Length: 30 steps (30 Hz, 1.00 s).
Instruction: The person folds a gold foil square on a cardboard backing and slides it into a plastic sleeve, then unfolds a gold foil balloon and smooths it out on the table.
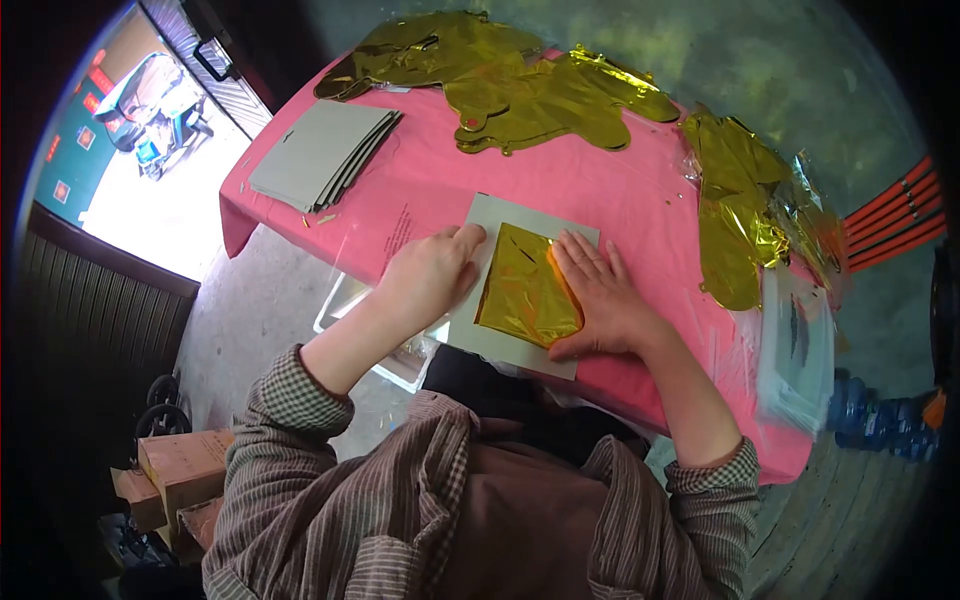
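A folded piece of gold foil (525, 295) lies on a grey cardboard sheet (495, 212) at the near edge of the table. My right hand (605, 300) rests flat along the foil's right side, fingers stretched out and thumb at its lower corner. At the sheet's left edge, my left hand (425, 275) is closed with curled fingers. What those fingers grip, if anything, is hidden. Beside the left hand lies clear plastic with small printed text (395, 235).
A pink cloth (640, 190) covers the table. Flat gold foil balloons (540, 95) lie along the far side, more gold foil (735, 200) at right. Stacked grey cardboard sheets (320, 150) sit at left, clear plastic bags (795, 345) at right. Cardboard boxes (185, 465) stand on the floor.
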Available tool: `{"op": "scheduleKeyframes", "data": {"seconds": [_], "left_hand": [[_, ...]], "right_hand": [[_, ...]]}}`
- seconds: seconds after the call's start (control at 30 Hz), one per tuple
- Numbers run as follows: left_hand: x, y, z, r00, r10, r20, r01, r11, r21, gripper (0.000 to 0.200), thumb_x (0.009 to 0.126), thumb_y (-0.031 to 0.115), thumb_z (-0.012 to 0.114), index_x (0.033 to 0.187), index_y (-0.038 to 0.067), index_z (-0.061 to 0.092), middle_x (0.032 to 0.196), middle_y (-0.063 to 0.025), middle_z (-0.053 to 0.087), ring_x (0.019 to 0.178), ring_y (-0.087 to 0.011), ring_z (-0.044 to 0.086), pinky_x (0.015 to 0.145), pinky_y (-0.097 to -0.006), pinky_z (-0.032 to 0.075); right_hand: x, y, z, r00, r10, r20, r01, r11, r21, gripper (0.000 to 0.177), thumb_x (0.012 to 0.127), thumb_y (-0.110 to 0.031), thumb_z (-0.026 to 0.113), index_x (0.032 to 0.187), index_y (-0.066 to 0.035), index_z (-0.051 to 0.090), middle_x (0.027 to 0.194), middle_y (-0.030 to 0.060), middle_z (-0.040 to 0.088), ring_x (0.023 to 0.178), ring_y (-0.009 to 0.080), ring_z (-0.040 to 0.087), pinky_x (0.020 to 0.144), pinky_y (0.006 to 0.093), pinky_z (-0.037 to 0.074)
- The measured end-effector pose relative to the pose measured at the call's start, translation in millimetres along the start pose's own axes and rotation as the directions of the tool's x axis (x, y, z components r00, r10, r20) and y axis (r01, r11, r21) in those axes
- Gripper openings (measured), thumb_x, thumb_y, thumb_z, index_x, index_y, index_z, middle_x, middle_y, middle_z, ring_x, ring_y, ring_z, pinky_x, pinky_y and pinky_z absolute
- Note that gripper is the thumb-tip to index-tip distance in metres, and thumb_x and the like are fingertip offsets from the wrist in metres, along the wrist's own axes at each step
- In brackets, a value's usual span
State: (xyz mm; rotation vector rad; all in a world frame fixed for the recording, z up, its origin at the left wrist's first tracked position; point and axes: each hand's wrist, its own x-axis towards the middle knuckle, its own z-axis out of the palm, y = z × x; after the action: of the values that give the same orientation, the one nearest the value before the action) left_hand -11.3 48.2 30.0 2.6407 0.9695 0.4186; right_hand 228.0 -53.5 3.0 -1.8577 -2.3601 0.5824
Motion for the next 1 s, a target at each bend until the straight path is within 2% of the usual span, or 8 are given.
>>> {"op": "scheduleKeyframes", "data": {"seconds": [0.3, 0.43, 0.5, 0.53, 0.6, 0.63, 0.7, 1.0], "left_hand": [[1, 5, 7, 0.997, 0.069, 0.021, -0.07, 0.998, 0.005, 0.029, 0.081, 0.009, 0.056, 0.108, 0.003, 0.048, 0.083, -0.018, 0.059, 0.073, -0.0368, 0.062, 0.063, -0.0444, 0.051], [-2, -2, 11, 0.997, 0.049, -0.058, -0.05, 0.998, -0.028, 0.026, 0.081, 0.01, 0.057, 0.104, 0.002, 0.051, 0.082, -0.0177, 0.06, 0.069, -0.0371, 0.061, 0.061, -0.0452, 0.05], [0, 0, 12, 0.995, -0.091, 0.033, 0.093, 0.994, -0.065, 0.027, 0.08, 0.012, 0.057, 0.105, 0.003, 0.052, 0.092, -0.0163, 0.06, 0.081, -0.0344, 0.062, 0.069, -0.045, 0.05], [2, -1, 12, 0.996, -0.088, 0.027, 0.089, 0.994, -0.064, 0.027, 0.08, 0.012, 0.057, 0.105, 0.003, 0.052, 0.092, -0.0163, 0.06, 0.081, -0.0344, 0.062, 0.069, -0.045, 0.05], [5, -2, 15, 0.986, 0.099, -0.131, -0.078, 0.984, 0.158, 0.032, 0.081, 0.015, 0.057, 0.11, 0.003, 0.053, 0.109, -0.0159, 0.057, 0.104, -0.0319, 0.056, 0.085, -0.0443, 0.044], [4, -5, 21, 0.987, 0.101, -0.127, -0.081, 0.984, 0.156, 0.032, 0.081, 0.015, 0.057, 0.11, 0.003, 0.053, 0.109, -0.0159, 0.057, 0.104, -0.0319, 0.056, 0.085, -0.0443, 0.044], [3, -14, 31, 0.975, 0.153, -0.161, -0.131, 0.981, 0.143, 0.039, 0.083, 0.02, 0.056, 0.117, 0.002, 0.053, 0.123, -0.0157, 0.051, 0.119, -0.0311, 0.045, 0.098, -0.0442, 0.034], [29, -21, 46, 0.963, 0.234, -0.13, -0.222, 0.97, 0.103, 0.041, 0.085, 0.022, 0.054, 0.121, 0.002, 0.052, 0.126, -0.0171, 0.05, 0.121, -0.0322, 0.043, 0.1, -0.0445, 0.033]], "right_hand": [[1, 0, 0, 1.0, 0.007, 0.0, -0.007, 1.0, -0.025, 0.131, 0.052, -0.066, 0.073, 0.148, -0.003, 0.008, 0.154, 0.017, 0.008, 0.144, 0.0259, 0.004, 0.115, 0.0482, -0.002], [0, 1, 0, 1.0, 0.0, -0.006, 0.0, 1.0, -0.022, 0.132, 0.053, -0.067, 0.072, 0.148, -0.003, 0.007, 0.154, 0.0171, 0.008, 0.144, 0.0261, 0.004, 0.115, 0.0481, -0.002], [0, 2, 1, 1.0, -0.005, -0.007, 0.005, 1.0, -0.03, 0.132, 0.053, -0.068, 0.071, 0.148, -0.003, 0.007, 0.154, 0.0172, 0.008, 0.144, 0.0263, 0.004, 0.115, 0.0481, -0.003], [0, 2, 2, 1.0, -0.011, -0.012, 0.01, 1.0, -0.026, 0.132, 0.053, -0.069, 0.071, 0.148, -0.002, 0.007, 0.154, 0.0173, 0.008, 0.144, 0.0264, 0.004, 0.115, 0.0482, -0.002], [0, 3, 1, 1.0, -0.012, -0.018, 0.011, 1.0, -0.022, 0.132, 0.053, -0.07, 0.07, 0.148, -0.002, 0.007, 0.154, 0.0174, 0.008, 0.144, 0.0266, 0.004, 0.115, 0.0483, -0.002], [0, 2, 0, 1.0, -0.012, -0.013, 0.012, 1.0, -0.019, 0.132, 0.053, -0.07, 0.07, 0.147, -0.002, 0.007, 0.154, 0.0173, 0.008, 0.144, 0.0267, 0.004, 0.115, 0.0483, -0.002], [-1, 1, -1, 1.0, -0.012, -0.005, 0.012, 1.0, -0.013, 0.132, 0.053, -0.071, 0.07, 0.147, -0.002, 0.007, 0.154, 0.0173, 0.008, 0.144, 0.0267, 0.003, 0.115, 0.0483, -0.002], [-6, 8, -1, 0.995, 0.094, -0.009, -0.094, 0.996, 0.007, 0.134, 0.051, -0.072, 0.07, 0.147, -0.002, 0.009, 0.154, 0.017, 0.009, 0.144, 0.0266, 0.002, 0.115, 0.0494, -0.001]]}}
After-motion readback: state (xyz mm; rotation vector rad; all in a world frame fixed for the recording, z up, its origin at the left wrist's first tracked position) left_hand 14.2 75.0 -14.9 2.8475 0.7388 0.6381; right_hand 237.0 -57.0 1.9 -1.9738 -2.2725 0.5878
